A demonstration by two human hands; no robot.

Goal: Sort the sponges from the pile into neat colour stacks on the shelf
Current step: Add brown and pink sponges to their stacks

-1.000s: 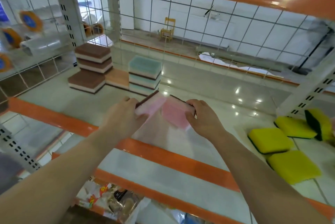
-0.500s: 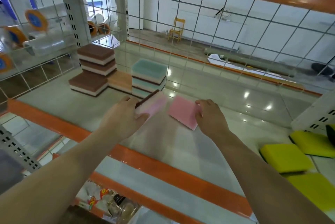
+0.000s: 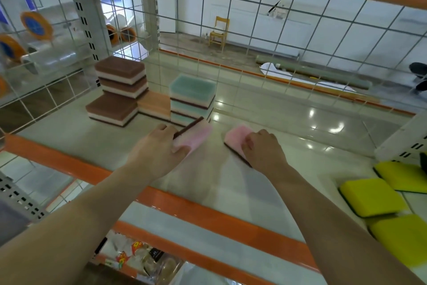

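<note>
My left hand (image 3: 159, 148) grips a pink sponge (image 3: 196, 134) with a dark scouring side, tilted above the shelf (image 3: 69, 132). My right hand (image 3: 263, 150) holds a second pink sponge (image 3: 235, 137), which lies low on the shelf surface. Behind them stand sorted stacks: brown sponges (image 3: 120, 79), a single orange sponge (image 3: 154, 104) and a teal stack (image 3: 191, 97). To the right lie loose yellow sponges (image 3: 372, 197).
A wire grid (image 3: 254, 37) closes the shelf's back and left side. An orange rail (image 3: 208, 211) runs along the front edge. A white upright (image 3: 402, 144) separates the yellow sponges' bay. Packaged goods (image 3: 138, 259) lie on the lower shelf.
The two pink sponges have moved apart. My right hand lowered its sponge onto the shelf and shifted it right; my left hand keeps its sponge tilted in the air.
</note>
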